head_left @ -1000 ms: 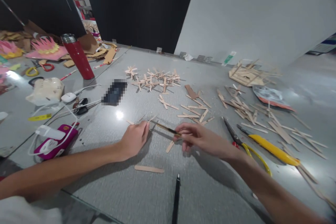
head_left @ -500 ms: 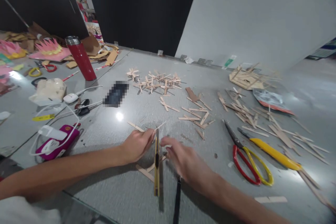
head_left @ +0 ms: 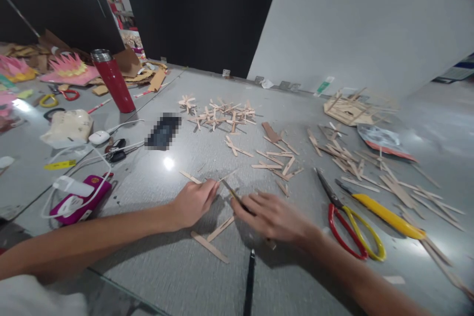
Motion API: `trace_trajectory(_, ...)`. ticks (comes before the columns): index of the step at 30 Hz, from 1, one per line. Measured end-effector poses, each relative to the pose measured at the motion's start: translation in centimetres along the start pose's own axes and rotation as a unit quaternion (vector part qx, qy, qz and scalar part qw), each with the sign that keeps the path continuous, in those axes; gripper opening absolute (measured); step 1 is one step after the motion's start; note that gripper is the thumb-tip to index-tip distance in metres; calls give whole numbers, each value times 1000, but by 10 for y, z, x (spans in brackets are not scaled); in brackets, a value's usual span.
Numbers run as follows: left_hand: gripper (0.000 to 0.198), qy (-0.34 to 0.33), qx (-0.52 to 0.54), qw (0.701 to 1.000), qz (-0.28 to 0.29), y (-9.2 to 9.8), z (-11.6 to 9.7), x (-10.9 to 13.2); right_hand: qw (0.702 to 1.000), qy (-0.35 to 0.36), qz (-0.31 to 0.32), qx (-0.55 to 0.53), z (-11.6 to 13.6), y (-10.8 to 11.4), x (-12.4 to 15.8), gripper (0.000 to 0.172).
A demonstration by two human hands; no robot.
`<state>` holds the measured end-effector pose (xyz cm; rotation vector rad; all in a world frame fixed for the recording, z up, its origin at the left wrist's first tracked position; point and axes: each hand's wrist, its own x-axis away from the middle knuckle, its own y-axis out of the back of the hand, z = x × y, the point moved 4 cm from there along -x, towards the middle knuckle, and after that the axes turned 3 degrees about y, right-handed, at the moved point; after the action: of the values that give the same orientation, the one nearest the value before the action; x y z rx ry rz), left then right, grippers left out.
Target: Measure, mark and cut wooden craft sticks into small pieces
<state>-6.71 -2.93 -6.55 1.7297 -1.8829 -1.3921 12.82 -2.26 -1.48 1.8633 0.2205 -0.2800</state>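
My left hand [head_left: 196,202] is closed, pinching a thin wooden craft stick [head_left: 228,175] whose free end points away to the right. My right hand [head_left: 268,215] is wrapped round a slim utility knife [head_left: 237,197], its butt showing below the palm. The knife's blade end lies close to the stick by my left fingertips; whether they touch, I cannot tell. Below my hands, two craft sticks [head_left: 210,247] meet at an angle on the table. A black pen [head_left: 250,276] lies just nearer to me. Another stick [head_left: 190,177] lies beyond my left hand.
Scissors [head_left: 348,227] with red and yellow handles and a yellow cutter [head_left: 388,217] lie right. Loose sticks [head_left: 277,163] and star-like stick pieces [head_left: 222,116] are spread ahead. A red bottle [head_left: 114,81], a phone [head_left: 163,132] and a purple power bank [head_left: 83,200] occupy the left.
My right hand has closed round the utility knife and tilted it, bringing its blade end beside the stick. My left hand has stayed nearly in place.
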Motion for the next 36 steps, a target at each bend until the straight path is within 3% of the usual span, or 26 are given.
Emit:
trace_trajectory(4,33,31,27,999,9,-2,1,0,995,-26,-49,-85,37,5,-17,30)
trace_trajectory(8,33,69,71,995,13,-2,4,-3,993,-19,-30,-114,56,9,-27,33)
trace_trajectory(13,40,132,143,981,11,8,8,-13,989,-74,23,-126,22,11,-11,29)
trace_trajectory(17,45,168,192,967,22,14,8,-18,960,-157,-43,-227,-24,17,9,33)
trace_trajectory(21,44,180,209,961,24,13,8,-17,910,-256,-83,-316,-42,15,18,17)
trace_trajectory(23,42,181,203,962,17,10,9,-16,917,-244,-99,-298,-27,16,11,17)
trace_trajectory(25,42,176,194,965,10,7,9,-16,945,-188,-91,-250,3,18,-2,23)
trace_trajectory(27,43,164,184,969,10,5,8,-15,975,-106,-41,-193,36,19,-17,32)
trace_trajectory(30,43,144,174,974,14,3,7,-14,984,-78,-15,-162,54,21,-27,32)
trace_trajectory(32,40,137,172,975,11,3,7,-13,986,-81,-53,-139,43,25,-22,25)
trace_trajectory(34,38,136,170,976,4,5,9,-12,975,-127,-115,-139,16,27,-8,19)
trace_trajectory(36,37,134,167,977,-1,6,10,-12,950,-221,-145,-168,-18,26,7,18)
